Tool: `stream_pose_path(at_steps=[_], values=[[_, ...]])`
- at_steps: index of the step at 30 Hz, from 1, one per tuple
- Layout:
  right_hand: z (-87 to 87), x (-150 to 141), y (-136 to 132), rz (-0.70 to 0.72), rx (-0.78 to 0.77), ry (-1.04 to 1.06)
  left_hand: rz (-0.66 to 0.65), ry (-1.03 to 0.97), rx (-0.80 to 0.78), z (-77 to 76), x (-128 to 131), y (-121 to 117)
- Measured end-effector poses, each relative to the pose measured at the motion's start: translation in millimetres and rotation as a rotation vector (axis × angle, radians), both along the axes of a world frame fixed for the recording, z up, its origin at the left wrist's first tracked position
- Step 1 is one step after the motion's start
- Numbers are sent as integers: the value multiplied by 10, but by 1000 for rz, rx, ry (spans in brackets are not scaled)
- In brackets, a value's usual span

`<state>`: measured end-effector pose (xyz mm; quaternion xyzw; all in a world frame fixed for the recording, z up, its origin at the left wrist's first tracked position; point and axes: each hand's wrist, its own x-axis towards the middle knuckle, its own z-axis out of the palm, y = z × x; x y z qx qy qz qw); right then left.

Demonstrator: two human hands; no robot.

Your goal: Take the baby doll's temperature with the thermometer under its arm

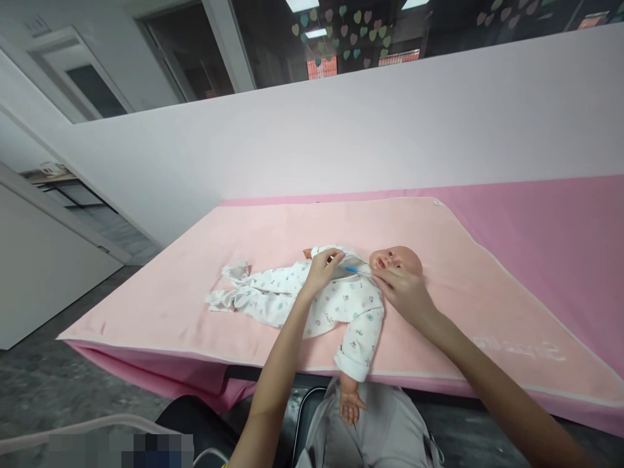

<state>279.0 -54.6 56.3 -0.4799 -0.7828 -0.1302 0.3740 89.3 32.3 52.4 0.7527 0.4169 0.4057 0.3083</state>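
Observation:
A baby doll (397,257) lies on its back with its head to the right, dressed in a white patterned sleepsuit (348,299) that gapes at the chest. My left hand (322,270) is closed at the front opening, its fingertips pinching the sleepsuit's edge. Beside the doll's chin, my right hand (402,289) pinches a slim clear stick with a blue end (351,270), shaped like a thermometer. The blue end points left over the open chest. One doll arm stretches toward me, its hand (351,406) hanging past the table edge.
A peach mat (185,273) with a white border covers much of the table, over a pink cloth (560,240). Behind it rises a white half-wall (341,143) with dark glass above. My legs (375,429) are under the near edge, with a dark chair (195,419) alongside.

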Motion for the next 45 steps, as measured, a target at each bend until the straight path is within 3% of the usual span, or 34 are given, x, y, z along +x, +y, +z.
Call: stream_pose_path(at_steps=[4,7,9,12,14,16,18,21,25,31,35,37,40,45], values=[[-69,-354,518,-38,-322,-384,-59,74,1,66,-8,-42],[-112,-536,686,-110,-512,-471,-106,194,-20,117,-91,38],[-138,-595,715,-130,-558,-472,-118,307,-32,131,-168,191],[-157,-620,702,-141,-572,-460,54,455,125,94,-230,501],[-150,-624,688,-142,-581,-456,93,745,190,39,-207,680],[-130,-634,680,-148,-591,-453,94,1015,147,-9,-142,791],[-111,-646,680,-155,-600,-447,103,1138,96,-20,-66,824],[-102,-649,692,-161,-610,-433,158,1145,114,34,10,740],[-131,-643,699,-188,-606,-394,220,1100,152,60,11,452],[-174,-680,565,-245,-539,-337,383,901,131,-139,-2,44],[-193,-645,446,-351,-323,-255,453,771,219,-236,25,-34],[-226,-592,407,-257,-213,-261,454,757,234,-263,22,-34],[-302,-487,343,-80,-200,-323,428,751,222,-279,-2,-21],[-312,-156,230,-2,-120,-136,434,727,236,-272,-20,-21]])
